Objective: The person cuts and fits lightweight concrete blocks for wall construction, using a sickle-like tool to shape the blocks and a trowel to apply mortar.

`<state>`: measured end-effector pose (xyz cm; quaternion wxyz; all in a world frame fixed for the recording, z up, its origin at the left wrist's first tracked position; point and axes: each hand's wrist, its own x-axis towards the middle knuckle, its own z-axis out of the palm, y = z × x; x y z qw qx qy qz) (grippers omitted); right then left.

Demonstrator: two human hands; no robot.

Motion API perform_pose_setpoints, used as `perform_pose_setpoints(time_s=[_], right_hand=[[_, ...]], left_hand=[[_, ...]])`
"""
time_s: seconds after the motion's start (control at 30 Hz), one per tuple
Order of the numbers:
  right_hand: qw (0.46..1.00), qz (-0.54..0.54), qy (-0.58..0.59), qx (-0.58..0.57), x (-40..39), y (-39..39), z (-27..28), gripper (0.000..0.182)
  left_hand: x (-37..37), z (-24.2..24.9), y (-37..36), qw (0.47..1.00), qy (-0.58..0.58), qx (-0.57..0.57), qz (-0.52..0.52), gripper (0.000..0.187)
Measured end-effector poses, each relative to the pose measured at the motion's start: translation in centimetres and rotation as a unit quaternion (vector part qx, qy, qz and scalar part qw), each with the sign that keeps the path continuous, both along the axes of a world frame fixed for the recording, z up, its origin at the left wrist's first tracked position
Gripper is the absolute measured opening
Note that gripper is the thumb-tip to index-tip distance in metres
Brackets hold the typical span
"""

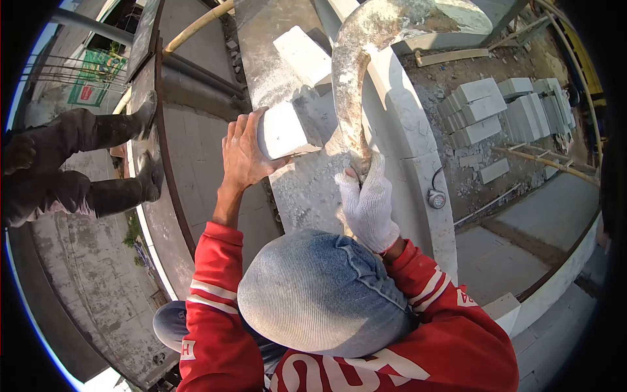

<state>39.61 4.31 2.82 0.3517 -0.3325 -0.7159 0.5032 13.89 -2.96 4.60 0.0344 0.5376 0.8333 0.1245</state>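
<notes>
My bare left hand point(245, 151) is closed round the near left corner of a pale lightweight concrete block point(282, 130), fingers along its left side and thumb at its near edge. The block rests on a dusty grey concrete ledge point(304, 196). In a white knitted glove, my right hand point(369, 206) grips the lower end of a large curved-bladed tool point(351, 85), caked with pale dust. Its broad curved part rises and bends to the right, right of the block. Another pale block point(302, 55) lies farther along the ledge. My denim-covered knee point(320, 294) is close below my hands.
Another person's dark boots point(121, 134) stand at left beside a drop. A block wall point(418, 144) runs along the right, with a round corded object point(436, 198) on it. Stacked blocks point(473, 108) sit lower right. A bamboo pole point(196, 27) crosses at upper left.
</notes>
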Motion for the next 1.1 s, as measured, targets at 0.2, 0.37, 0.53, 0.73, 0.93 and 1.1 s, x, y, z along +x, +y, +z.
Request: perform_pose_setpoints(time_s=[0.2, 0.37, 0.53, 0.73, 0.93, 1.1], right_hand=[[0.978, 0.152, -0.119, -0.078, -0.4, 1.6, -2.9, 0.033], [0.994, 0.082, -0.009, -0.068, -0.6, 3.3, 1.1, 0.035], [0.974, 0.131, -0.134, 0.131, -1.4, 2.6, -3.7, 0.036], [0.98, 0.159, -0.088, -0.08, -0.6, 5.7, 2.3, 0.039], [0.969, 0.18, -0.154, -0.073, -1.7, 4.6, 1.1, 0.046], [0.952, 0.251, -0.175, 0.008, -1.0, 5.1, 0.6, 0.05]], left_hand=[[-0.1, -0.1, 0.3, 1.0, 0.03, 0.01, 0.004, 0.107], [0.1, -0.2, -0.1, 1.0, 0.023, 0.008, 0.004, 0.106], [0.2, 0.0, -0.1, 0.999, 0.031, -0.013, 0.017, 0.107], [0.2, 0.0, -0.4, 1.0, 0.018, 0.001, 0.023, 0.109], [0.1, 0.1, 0.1, 0.999, 0.025, -0.001, 0.023, 0.109], [0.5, 0.2, -0.2, 0.999, 0.017, -0.005, 0.032, 0.111]])
